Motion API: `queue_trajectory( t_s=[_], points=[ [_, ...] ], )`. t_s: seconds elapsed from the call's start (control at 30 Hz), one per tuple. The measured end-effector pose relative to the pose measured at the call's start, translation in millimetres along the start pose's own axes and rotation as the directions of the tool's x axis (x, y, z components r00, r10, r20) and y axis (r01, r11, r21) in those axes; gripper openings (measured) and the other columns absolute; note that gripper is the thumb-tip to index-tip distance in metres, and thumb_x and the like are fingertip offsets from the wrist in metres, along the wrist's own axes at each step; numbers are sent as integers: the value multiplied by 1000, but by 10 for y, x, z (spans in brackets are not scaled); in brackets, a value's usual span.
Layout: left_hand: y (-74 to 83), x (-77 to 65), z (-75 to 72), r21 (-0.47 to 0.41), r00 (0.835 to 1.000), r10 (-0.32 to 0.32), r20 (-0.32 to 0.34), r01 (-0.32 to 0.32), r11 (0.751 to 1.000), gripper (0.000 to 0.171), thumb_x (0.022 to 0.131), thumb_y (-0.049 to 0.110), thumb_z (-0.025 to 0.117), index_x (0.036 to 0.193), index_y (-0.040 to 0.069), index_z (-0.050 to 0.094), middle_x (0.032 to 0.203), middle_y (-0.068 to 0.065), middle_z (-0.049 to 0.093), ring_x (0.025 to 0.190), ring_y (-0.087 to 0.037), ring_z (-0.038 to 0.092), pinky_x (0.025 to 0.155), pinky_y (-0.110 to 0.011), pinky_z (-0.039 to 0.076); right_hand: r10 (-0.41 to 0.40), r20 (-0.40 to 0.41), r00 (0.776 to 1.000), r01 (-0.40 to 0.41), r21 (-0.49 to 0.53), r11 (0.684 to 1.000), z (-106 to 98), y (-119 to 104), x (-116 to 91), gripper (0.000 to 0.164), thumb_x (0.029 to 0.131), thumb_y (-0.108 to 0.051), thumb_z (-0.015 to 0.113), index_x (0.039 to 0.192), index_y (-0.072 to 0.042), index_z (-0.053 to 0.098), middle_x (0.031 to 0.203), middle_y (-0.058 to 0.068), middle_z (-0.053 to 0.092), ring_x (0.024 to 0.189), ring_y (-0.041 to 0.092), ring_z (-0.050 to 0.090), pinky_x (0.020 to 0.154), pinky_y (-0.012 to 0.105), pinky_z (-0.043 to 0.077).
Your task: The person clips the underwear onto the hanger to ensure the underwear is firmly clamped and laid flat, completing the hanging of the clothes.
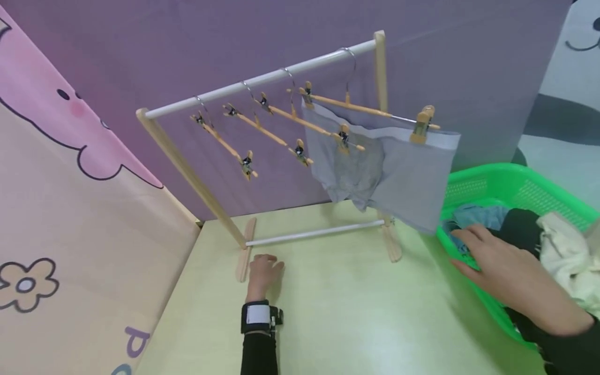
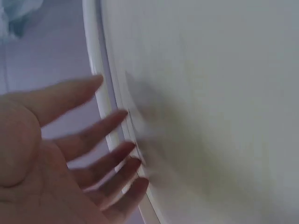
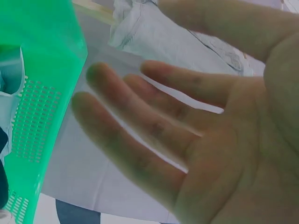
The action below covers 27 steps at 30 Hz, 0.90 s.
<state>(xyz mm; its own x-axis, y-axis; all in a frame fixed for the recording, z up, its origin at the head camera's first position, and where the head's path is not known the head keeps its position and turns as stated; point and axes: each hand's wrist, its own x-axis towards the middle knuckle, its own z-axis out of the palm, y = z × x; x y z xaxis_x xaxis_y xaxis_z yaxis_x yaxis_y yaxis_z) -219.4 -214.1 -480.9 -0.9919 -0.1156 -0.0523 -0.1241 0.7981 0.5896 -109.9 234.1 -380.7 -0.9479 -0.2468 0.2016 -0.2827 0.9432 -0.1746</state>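
Basket load: we find the blue cloth [image 1: 483,214] toward 10 o'clock in the green basket [image 1: 497,179], the dark cloth [image 1: 521,224] near 12 and the cream cloth [image 1: 564,250] at 3. The basket stands at 3 to 4 o'clock in the head view; anything deeper in it is hidden from us.

Right grip [image 1: 511,276]: at 4 o'clock, over the basket's near-left rim. Fingers extended and slightly spread, nothing held; the right wrist view shows its palm bare and the basket wall beyond the fingertips.

Step, our judgement: between garments, with the reach toward the basket in hand. We think the next move calls for lowering the fingers and pinching one piece apart from its neighbours.

Grey shorts [image 1: 412,177]: between 2 and 3 o'clock, waistband held by both clips of the right-most hanger [image 1: 370,109]. To their 9 o'clock we count three bare hangers [image 1: 224,142] on the same rack [image 1: 267,78].

Left grip [image 1: 263,276]: at 7 o'clock, beside the rack's left foot. Fingers relaxed and parted, holding nothing; contact with the surface [image 1: 356,297] we cannot tell.

Purple backdrop [image 1: 234,41] behind, toward 12.
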Motion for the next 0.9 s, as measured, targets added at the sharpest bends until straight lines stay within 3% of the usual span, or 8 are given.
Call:
queue_trajectory(
  t_s=[0.27,0.5,0.6,0.8,0.9],
  points=[
    [436,-48,332,-35,985,140,103,-137,990,31,90,20,71,113,-1,70,136,-28,50,126,-51,43,103,-62,39,23,94,995,-22,-7,1000,2,138,-81,58,85,-28,78,125,9,56,121,32,52,71,23,62,49,32,48],
    [835,-165,548,-31,966,180,186,-178,984,28,91,23,71,110,2,72,140,-25,48,129,-47,42,104,-62,39,93,151,984,-85,-57,995,-61,368,-150,59,85,-29,77,122,12,56,119,36,49,68,27,62,48,37,49],
    [980,-230,615,-28,949,196,248,-195,980,31,92,26,70,112,3,71,141,-22,48,130,-45,42,104,-60,40,99,153,983,-87,-83,993,-93,471,-169,58,84,-28,78,119,14,57,117,39,48,70,32,62,52,41,51],
    [1250,-363,658,-23,896,225,383,-234,972,39,94,32,67,121,4,67,143,-20,48,133,-42,42,105,-58,41,56,118,991,-43,-113,993,-125,646,-183,59,81,-23,81,115,17,56,111,40,50,79,41,61,67,48,55],
    [1372,-433,694,-27,873,235,427,-248,968,42,95,35,66,125,5,65,142,-20,49,133,-40,43,105,-56,42,67,127,990,-52,-123,991,-138,746,-188,61,80,-22,82,116,18,55,109,40,50,79,42,60,67,50,54]
  ],
)
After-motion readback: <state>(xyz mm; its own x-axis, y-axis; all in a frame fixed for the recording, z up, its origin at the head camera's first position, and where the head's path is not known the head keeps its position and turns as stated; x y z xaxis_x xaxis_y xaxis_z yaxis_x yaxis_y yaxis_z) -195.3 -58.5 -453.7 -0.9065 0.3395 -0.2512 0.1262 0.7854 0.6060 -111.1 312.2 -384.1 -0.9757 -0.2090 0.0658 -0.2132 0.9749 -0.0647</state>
